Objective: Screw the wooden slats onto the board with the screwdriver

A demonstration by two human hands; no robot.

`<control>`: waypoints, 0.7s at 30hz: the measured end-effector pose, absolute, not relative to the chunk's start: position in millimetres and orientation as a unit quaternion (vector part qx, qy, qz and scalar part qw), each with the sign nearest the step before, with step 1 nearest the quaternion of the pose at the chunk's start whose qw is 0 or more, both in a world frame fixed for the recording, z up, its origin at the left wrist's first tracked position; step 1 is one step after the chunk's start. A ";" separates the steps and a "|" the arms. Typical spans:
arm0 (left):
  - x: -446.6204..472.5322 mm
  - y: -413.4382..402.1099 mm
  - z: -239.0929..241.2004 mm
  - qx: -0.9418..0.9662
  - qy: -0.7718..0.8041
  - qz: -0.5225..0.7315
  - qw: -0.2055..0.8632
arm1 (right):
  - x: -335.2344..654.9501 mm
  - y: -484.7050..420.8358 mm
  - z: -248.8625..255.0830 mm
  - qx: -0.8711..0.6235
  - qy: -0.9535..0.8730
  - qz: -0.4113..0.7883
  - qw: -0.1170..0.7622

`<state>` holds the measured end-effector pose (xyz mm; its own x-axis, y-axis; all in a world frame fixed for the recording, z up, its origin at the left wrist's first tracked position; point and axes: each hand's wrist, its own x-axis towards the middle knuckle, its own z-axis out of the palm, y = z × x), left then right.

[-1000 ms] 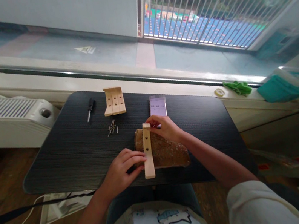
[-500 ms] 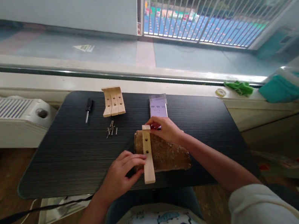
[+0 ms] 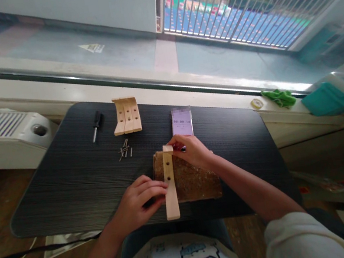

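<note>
A pale wooden piece (image 3: 171,195) with two dark holes lies lengthwise over the left side of a brown, rough-surfaced block (image 3: 197,182). Its near end sticks out past the block's front edge. My right hand (image 3: 192,150) pinches the far end of this piece between thumb and fingers. From the left, my left hand (image 3: 140,198) holds the piece's edge near the lower hole, fingers bent and close together; its thumb is partly hidden.
Three matching wooden pieces (image 3: 126,116) stand side by side at the back of the dark table (image 3: 69,186). Several screws (image 3: 125,150) lie before them, a screwdriver (image 3: 96,125) to their left. A phone (image 3: 182,123) showing a timer lies behind my right hand.
The wooden piece's near end has come slightly towards me. Both hands keep about the same hold, and the camera view has shifted a little.
</note>
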<state>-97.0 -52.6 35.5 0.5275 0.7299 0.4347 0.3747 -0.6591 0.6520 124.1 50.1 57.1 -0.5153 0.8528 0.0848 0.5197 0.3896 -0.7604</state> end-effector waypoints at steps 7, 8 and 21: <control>-97.6 -51.0 35.3 0.838 0.322 0.361 0.252 | 123.7 50.2 60.0 -0.428 -0.803 0.346 0.228; -97.6 -50.7 35.4 0.838 0.321 0.363 0.251 | 123.7 50.2 60.8 -0.428 -0.806 0.343 0.225; -96.3 -48.9 36.2 0.847 0.297 0.377 0.230 | 124.5 50.0 59.7 -0.422 -0.803 0.355 0.225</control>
